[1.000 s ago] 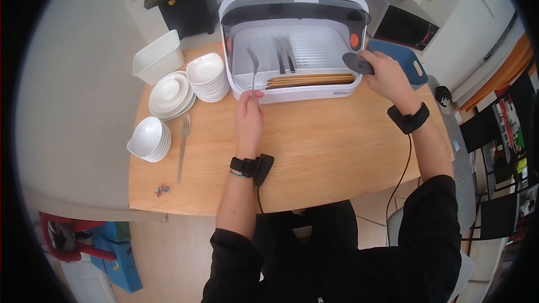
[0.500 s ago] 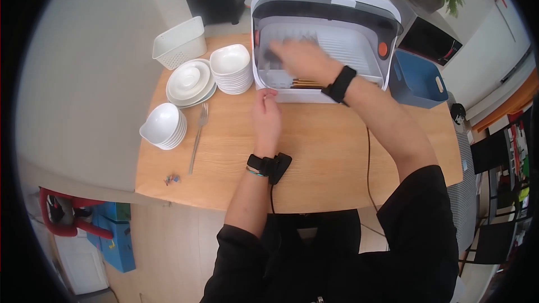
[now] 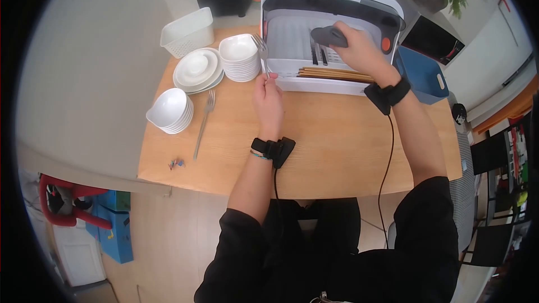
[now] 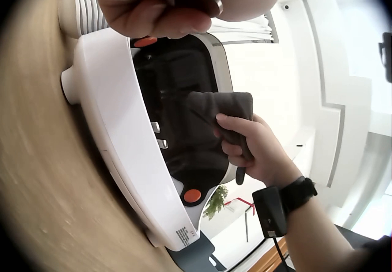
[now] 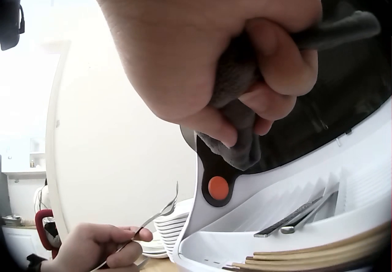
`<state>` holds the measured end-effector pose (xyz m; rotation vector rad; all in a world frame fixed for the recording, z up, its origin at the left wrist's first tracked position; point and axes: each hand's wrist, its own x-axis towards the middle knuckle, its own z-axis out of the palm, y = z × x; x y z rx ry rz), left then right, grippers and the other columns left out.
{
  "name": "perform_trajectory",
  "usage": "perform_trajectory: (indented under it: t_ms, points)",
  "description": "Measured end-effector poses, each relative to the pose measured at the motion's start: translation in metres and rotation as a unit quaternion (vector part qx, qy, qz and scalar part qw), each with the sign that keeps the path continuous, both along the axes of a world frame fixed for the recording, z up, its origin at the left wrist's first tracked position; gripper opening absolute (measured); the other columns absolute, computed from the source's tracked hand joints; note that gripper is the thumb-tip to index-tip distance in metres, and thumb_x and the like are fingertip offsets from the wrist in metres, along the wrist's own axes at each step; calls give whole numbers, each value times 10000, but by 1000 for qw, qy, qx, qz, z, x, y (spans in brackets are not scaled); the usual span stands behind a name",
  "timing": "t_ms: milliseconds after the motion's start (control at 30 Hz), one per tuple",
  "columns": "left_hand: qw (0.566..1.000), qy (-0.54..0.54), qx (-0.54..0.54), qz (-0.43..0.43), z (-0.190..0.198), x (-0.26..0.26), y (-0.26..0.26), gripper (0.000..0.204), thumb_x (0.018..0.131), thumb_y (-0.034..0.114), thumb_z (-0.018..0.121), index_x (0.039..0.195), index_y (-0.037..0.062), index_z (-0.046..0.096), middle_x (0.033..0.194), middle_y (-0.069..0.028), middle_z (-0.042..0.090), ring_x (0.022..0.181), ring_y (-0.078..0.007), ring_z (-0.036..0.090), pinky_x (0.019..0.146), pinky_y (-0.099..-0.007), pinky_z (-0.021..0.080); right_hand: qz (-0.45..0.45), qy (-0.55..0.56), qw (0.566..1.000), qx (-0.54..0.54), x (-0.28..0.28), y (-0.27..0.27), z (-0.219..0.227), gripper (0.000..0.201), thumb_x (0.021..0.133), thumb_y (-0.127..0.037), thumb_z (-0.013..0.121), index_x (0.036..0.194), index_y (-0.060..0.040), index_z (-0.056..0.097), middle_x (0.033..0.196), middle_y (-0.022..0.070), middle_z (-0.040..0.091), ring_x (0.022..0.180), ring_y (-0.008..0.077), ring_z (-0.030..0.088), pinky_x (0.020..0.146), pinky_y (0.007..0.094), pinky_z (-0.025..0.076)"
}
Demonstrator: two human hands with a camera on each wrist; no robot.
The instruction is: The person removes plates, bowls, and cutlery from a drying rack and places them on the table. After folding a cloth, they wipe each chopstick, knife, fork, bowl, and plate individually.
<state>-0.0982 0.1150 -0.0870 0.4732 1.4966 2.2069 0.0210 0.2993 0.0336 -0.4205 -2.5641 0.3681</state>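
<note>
My left hand (image 3: 268, 101) grips a metal fork (image 3: 262, 50) by its handle at the front left corner of a white dish box (image 3: 331, 85), whose dark lid is raised. The fork's tines point up and away, overlapping the stacked square bowls (image 3: 238, 47) in the head view. In my right hand (image 3: 362, 50) is a bunched dark grey cloth (image 5: 236, 140), held above the box's inside. Under the cloth, two knives (image 5: 300, 214) lean in the rack. Wooden chopsticks (image 3: 331, 73) lie along the box's front compartment.
Left of the box are stacked plates (image 3: 188, 81), round bowls (image 3: 171, 111), a white basket (image 3: 188, 33) and a second fork (image 3: 204, 126) lying on the table (image 3: 331, 146). A blue bin (image 3: 421, 76) is at the right. Small colourful bits (image 3: 176, 164) lie near the front left.
My right hand swept the cloth from the box's right side over to the fork at the left, then back to mid-right. The fork's head has moved from over the box's inside toward the bowls.
</note>
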Motion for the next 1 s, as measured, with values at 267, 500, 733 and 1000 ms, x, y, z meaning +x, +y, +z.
perform_trajectory:
  t_ms: [267,500,733,1000]
  points:
    - [982,162,22,90,19,-9,-16,161,979,125,433,963,31,563,605,27,442,540,-52,400,509,-225,323,27,159,986,36,23,-46,12,354,778,-52,639,1124,-70,561,1045,185,643,894,426,612,755,451,499]
    - [952,138,67,266,63,15,-129,163,995,136,422,1008,22,537,549,44,372,446,-23,314,393,-199,236,72,118,985,102,-77,-157,-42,474,741,-39,633,1196,-132,536,998,122,603,836,352,640,657,428,546]
    - [955,176,-67,231,56,16,-194,221,1003,141,412,1107,8,555,544,53,383,446,-15,320,398,-197,242,235,-193,951,-58,-46,-171,-94,315,782,-21,586,1093,-72,569,985,159,645,920,371,623,756,446,504]
    - [895,333,-287,79,28,0,-152,284,938,175,503,1091,-37,614,632,-138,610,512,-224,562,522,-336,425,107,-27,946,-304,45,-128,-81,340,831,-66,639,1156,-21,549,995,125,645,914,255,614,771,344,488]
